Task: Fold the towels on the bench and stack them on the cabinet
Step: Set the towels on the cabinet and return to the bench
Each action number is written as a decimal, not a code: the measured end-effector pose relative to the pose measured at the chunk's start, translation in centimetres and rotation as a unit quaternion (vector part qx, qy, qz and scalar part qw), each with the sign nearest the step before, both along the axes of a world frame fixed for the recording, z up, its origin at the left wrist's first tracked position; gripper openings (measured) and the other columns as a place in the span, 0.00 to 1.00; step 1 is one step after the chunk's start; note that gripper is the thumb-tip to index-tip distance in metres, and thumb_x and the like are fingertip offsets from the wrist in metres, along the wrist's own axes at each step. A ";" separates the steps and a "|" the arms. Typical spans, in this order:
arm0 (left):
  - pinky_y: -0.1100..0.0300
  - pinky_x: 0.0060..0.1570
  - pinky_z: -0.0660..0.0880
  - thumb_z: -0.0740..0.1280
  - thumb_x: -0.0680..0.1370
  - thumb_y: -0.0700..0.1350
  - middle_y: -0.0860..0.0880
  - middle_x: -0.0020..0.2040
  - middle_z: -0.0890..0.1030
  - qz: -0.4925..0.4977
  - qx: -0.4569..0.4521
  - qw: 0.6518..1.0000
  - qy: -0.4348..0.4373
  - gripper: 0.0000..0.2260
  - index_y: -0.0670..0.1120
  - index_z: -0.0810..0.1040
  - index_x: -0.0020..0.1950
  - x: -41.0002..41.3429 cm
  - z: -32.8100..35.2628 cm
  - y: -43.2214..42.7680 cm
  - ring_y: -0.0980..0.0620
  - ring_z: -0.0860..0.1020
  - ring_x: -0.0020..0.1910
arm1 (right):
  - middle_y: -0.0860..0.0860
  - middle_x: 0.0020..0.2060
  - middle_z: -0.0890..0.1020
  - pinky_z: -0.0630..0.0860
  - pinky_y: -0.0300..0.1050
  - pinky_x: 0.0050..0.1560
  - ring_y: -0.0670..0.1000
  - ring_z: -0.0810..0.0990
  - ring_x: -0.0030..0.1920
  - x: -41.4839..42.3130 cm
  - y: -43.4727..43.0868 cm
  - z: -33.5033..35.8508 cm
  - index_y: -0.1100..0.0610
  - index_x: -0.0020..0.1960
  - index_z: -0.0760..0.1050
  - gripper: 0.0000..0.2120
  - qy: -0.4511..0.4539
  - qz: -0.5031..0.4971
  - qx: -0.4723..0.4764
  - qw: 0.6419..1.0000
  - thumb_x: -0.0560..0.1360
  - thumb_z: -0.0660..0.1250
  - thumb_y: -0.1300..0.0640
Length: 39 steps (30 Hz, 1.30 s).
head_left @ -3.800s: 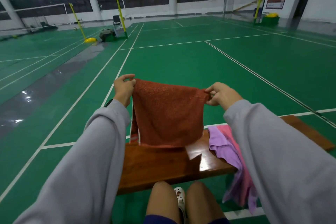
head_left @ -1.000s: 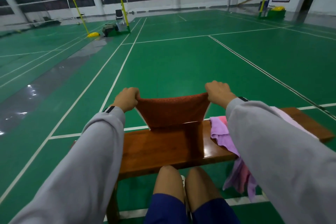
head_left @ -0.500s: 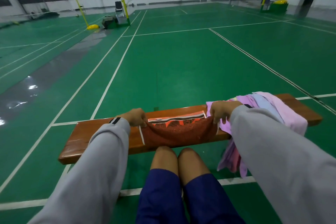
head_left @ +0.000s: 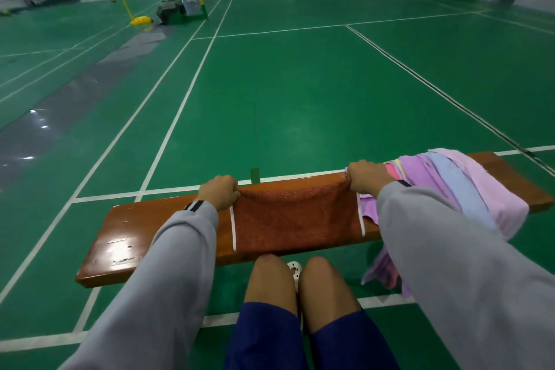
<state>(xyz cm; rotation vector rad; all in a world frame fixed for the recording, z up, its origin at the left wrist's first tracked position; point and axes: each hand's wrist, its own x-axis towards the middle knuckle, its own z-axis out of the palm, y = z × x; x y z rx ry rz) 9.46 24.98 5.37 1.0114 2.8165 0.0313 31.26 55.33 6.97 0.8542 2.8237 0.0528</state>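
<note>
We've got the rust towel (head_left: 295, 216) lying lengthwise along the table (head_left: 126, 237), left hand (head_left: 219, 192) and right hand (head_left: 368, 179) each pinching a far corner.

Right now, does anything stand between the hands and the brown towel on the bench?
Nothing visible: left hand and right hand grip the far corners of the brown towel. The pastel towels lie beside it.

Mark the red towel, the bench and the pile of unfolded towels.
red towel (head_left: 295, 216), head view, middle of the cloth.
bench (head_left: 135, 237), head view, bare left top.
pile of unfolded towels (head_left: 486, 177), head view, pink top layer.
</note>
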 end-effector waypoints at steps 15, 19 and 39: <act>0.45 0.62 0.78 0.74 0.76 0.59 0.40 0.61 0.82 0.245 0.050 0.908 -0.337 0.27 0.41 0.76 0.65 -0.5 -8.4 1.6 0.39 0.81 0.59 | 0.60 0.56 0.81 0.80 0.54 0.52 0.63 0.83 0.56 -5.7 -3.7 -8.7 0.63 0.64 0.72 0.17 0.091 -0.072 -0.145 0.983 0.76 0.66 0.62; 0.42 0.65 0.76 0.79 0.73 0.50 0.42 0.63 0.80 0.280 0.075 0.847 -0.445 0.26 0.45 0.72 0.66 0.9 -8.0 1.1 0.39 0.78 0.63 | 0.59 0.45 0.84 0.82 0.49 0.39 0.56 0.83 0.39 -8.3 -7.6 -9.6 0.61 0.46 0.78 0.08 0.100 -0.068 -0.282 0.952 0.79 0.68 0.56; 0.65 0.32 0.68 0.72 0.77 0.44 0.49 0.42 0.80 -0.022 0.240 0.937 -0.252 0.04 0.46 0.80 0.48 9.4 -3.6 9.5 0.58 0.75 0.36 | 0.58 0.42 0.82 0.80 0.50 0.35 0.60 0.81 0.41 -8.9 -9.7 -5.1 0.57 0.46 0.78 0.08 0.183 -0.264 -0.620 0.716 0.78 0.64 0.54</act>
